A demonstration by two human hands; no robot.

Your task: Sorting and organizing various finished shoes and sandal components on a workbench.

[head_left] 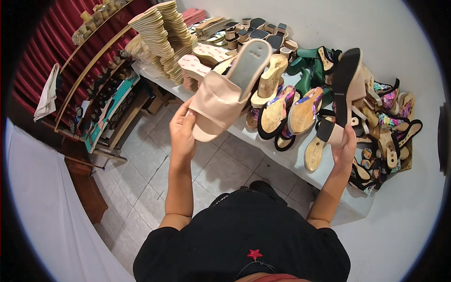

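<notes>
Gripped by its toe end in my left hand (184,129) is a beige slide sandal (223,99), its wide strap and pale insole facing up. My right hand (346,146) holds a matching heeled sandal (344,87) by its block heel, with the black sole turned toward me and the toe pointing away. Both sandals are raised over the front of a white-covered table (296,162). Below and between them lie wooden-soled shoes with colourful patterned straps (278,110). Part of the right sandal's beige strap shows beyond its sole.
Tall stacks of wedge soles (162,44) stand at the table's far left. Green shoes (307,70) and a pile of unfinished sandals (387,136) crowd the right side by the wall. A wooden rack with shoes (101,101) stands left, before a red curtain (51,54). Tiled floor (145,183) lies below.
</notes>
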